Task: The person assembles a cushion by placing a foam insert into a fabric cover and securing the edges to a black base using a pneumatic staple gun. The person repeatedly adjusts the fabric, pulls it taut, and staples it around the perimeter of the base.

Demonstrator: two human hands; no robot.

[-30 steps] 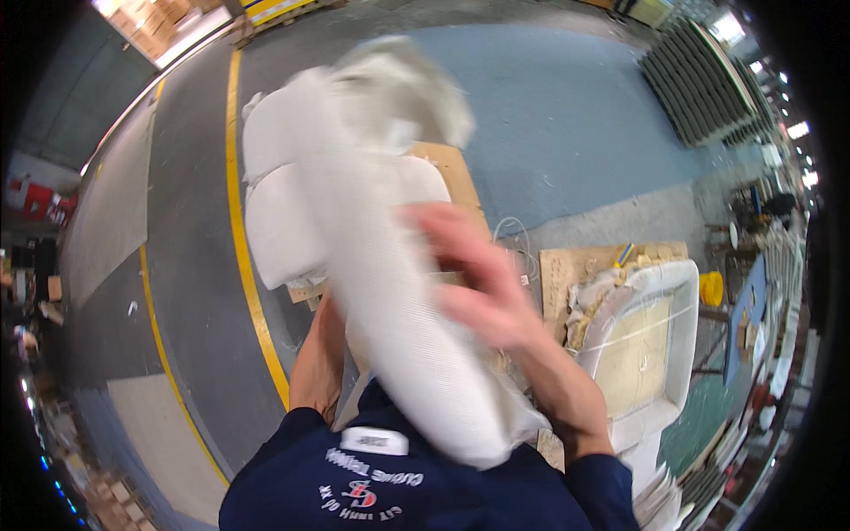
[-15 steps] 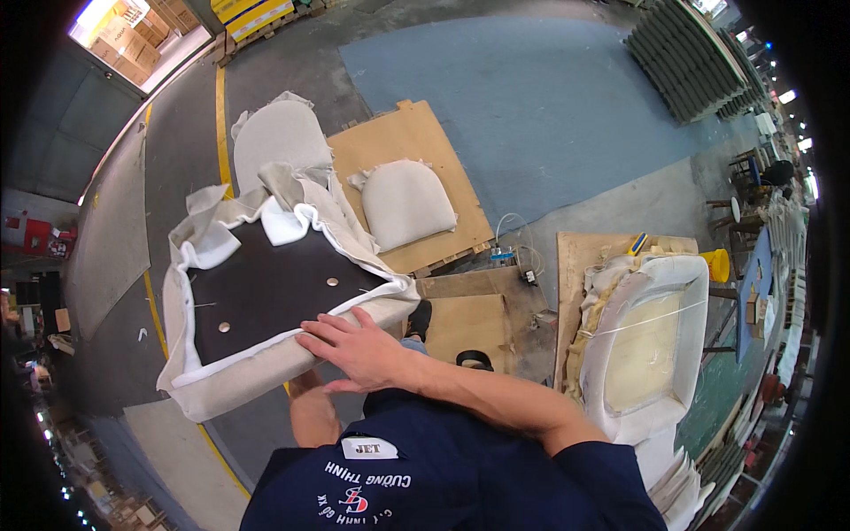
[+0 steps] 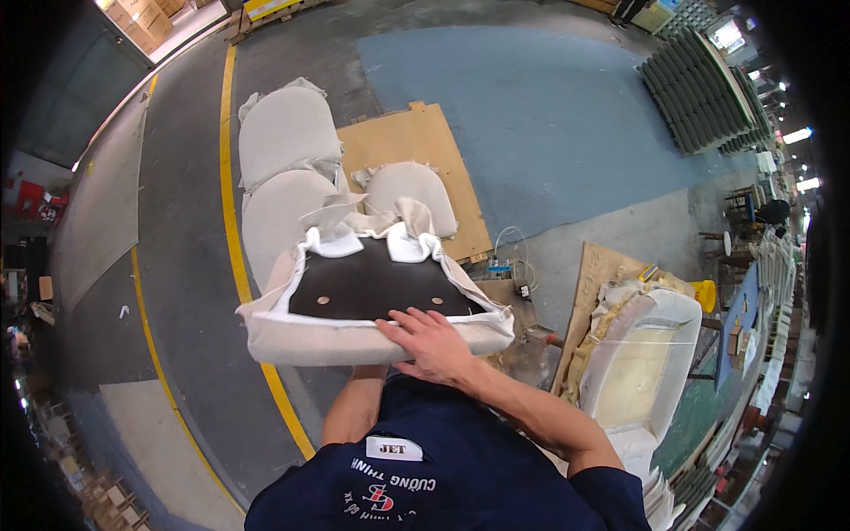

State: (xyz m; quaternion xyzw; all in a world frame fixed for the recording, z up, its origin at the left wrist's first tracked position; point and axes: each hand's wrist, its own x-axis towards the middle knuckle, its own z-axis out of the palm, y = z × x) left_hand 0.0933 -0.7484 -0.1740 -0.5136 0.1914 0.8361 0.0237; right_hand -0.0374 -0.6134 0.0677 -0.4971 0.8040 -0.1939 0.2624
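Note:
An upholstered seat cushion is held up in front of my body, its underside facing up. Its cover is pale beige fabric with a white lining edge, folded around a dark base panel with two round metal fittings. Loose fabric flaps bunch at the far edge. My right hand grips the near edge, fingers over the rim and thumb against the front side. My left forearm reaches under the cushion, which hides my left hand and its fingers.
More beige cushions lie beyond, one on a brown board. At right, a pale upholstered frame rests beside a wooden panel. A yellow bucket and a stack of grey-green padded pieces stand farther right.
The cushion has moved right relative to my body and turned, so its near edge now runs almost straight across my view. My right hand remains on that edge.

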